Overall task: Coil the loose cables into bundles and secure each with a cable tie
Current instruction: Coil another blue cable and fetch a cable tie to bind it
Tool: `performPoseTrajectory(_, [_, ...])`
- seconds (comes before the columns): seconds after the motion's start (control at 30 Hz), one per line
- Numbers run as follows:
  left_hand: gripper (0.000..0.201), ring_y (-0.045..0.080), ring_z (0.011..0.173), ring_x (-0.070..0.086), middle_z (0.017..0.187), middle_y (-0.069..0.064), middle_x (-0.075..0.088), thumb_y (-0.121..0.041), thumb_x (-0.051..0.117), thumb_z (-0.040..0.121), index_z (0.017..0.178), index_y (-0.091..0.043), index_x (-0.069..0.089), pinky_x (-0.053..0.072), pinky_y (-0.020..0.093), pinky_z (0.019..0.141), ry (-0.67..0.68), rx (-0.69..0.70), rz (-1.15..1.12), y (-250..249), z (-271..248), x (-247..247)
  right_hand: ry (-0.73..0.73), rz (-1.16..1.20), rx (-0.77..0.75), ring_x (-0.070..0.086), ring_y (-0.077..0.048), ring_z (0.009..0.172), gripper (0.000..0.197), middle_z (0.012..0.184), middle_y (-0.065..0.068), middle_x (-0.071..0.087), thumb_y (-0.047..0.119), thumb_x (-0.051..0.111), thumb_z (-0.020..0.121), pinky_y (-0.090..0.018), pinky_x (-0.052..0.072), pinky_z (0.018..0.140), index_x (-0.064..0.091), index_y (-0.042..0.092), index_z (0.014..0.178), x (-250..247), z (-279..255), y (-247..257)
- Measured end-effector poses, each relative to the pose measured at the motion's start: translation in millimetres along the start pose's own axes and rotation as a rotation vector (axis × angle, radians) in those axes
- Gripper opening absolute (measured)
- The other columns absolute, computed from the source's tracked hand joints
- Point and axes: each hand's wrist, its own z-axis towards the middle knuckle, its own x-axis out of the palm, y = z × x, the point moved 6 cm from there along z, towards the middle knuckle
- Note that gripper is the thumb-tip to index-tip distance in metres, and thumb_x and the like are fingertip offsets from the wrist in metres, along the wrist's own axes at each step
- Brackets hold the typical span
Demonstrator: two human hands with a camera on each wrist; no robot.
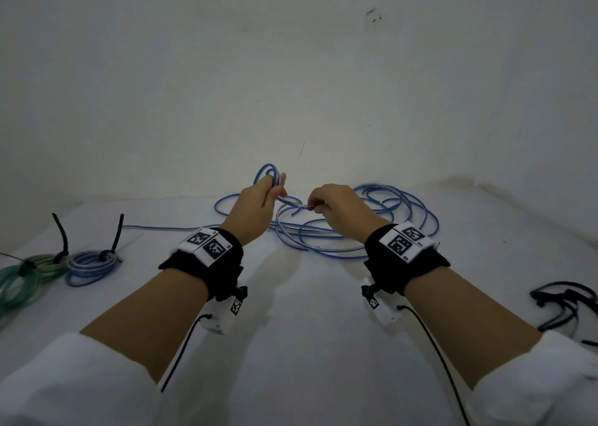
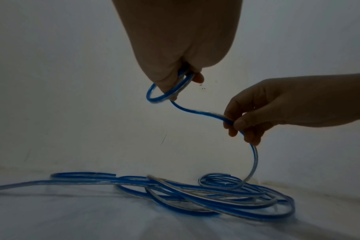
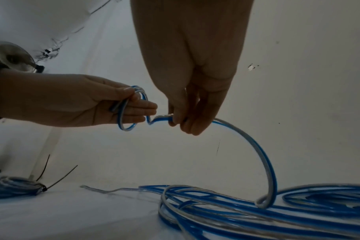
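Note:
A long blue-and-clear cable (image 1: 401, 213) lies in loose loops on the white table (image 1: 307, 344) by the wall. My left hand (image 1: 259, 199) is raised above it and holds a small coil (image 2: 166, 95) of that cable between thumb and fingers. My right hand (image 1: 336, 210), just to the right, pinches the strand (image 3: 263, 152) that runs from the coil down to the loose pile (image 2: 206, 194). In the right wrist view the coil (image 3: 131, 112) rests across the left hand's fingers (image 3: 140, 107).
At the far left lie a tied blue bundle (image 1: 92, 265) and a tied green bundle (image 1: 27, 280), each with a black cable tie (image 1: 61, 236) sticking up. Loose black cable ties (image 1: 563, 306) lie at the right edge. The wall stands close behind the cable.

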Motion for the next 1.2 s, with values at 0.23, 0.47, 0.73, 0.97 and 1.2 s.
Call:
performPoseTrajectory(0.23, [0.029,0.011,0.077,0.060,0.080,0.000,0.066,-0.013,0.034,0.099,0.088,0.000,0.057,0.041,0.011,0.070,0.198,0.020,0.109,-1.3,-4.3,11.0,-0.082,0.007,-0.136,0.044,-0.014,0.067,0.014,0.077,0.003,0.053,0.009,0.068,0.079,-0.028,0.037,0.064,0.055,0.009,0.084,-10.2,-2.8,15.0])
performPoseTrajectory(0.47, [0.028,-0.003,0.066,0.059,0.077,-0.010,0.063,-0.013,0.034,0.100,0.091,-0.003,0.059,0.041,0.007,0.068,0.302,-0.002,-0.054,-4.4,-10.6,22.7,-0.158,-0.052,-0.203,0.057,-0.026,0.074,0.007,0.085,-0.015,0.060,0.006,0.065,0.081,-0.034,0.043,0.067,0.068,-0.001,0.083,-14.6,5.2,23.2])
performPoseTrajectory(0.73, [0.026,0.004,0.059,0.050,0.072,-0.002,0.057,-0.017,0.034,0.100,0.085,-0.008,0.054,0.045,0.024,0.061,0.250,-0.064,-0.108,-3.3,-6.6,15.9,-0.048,-0.112,-0.186,0.044,-0.018,0.080,0.020,0.077,-0.001,0.069,0.027,0.057,0.091,-0.034,0.040,0.070,0.072,0.014,0.090,-12.8,7.3,12.2])
performPoseTrajectory(0.97, [0.030,0.000,0.050,0.047,0.067,-0.007,0.055,-0.017,0.033,0.100,0.078,-0.012,0.054,0.038,0.018,0.056,0.229,-0.050,-0.025,-4.5,-5.1,9.5,-0.003,0.169,-0.091,0.047,-0.010,0.064,0.012,0.070,0.003,0.056,0.020,0.061,0.089,-0.025,0.035,0.062,0.061,0.010,0.082,-10.1,4.0,7.4])
performPoseTrajectory(1.2, [0.032,0.004,0.061,0.050,0.067,-0.004,0.054,-0.018,0.035,0.100,0.074,-0.022,0.054,0.042,0.026,0.064,0.264,-0.114,-0.129,4.1,-9.2,14.6,0.081,0.181,-0.055,0.047,0.000,0.063,0.024,0.066,0.012,0.052,0.030,0.052,0.094,-0.021,0.031,0.065,0.062,0.016,0.078,-5.8,6.0,12.0])
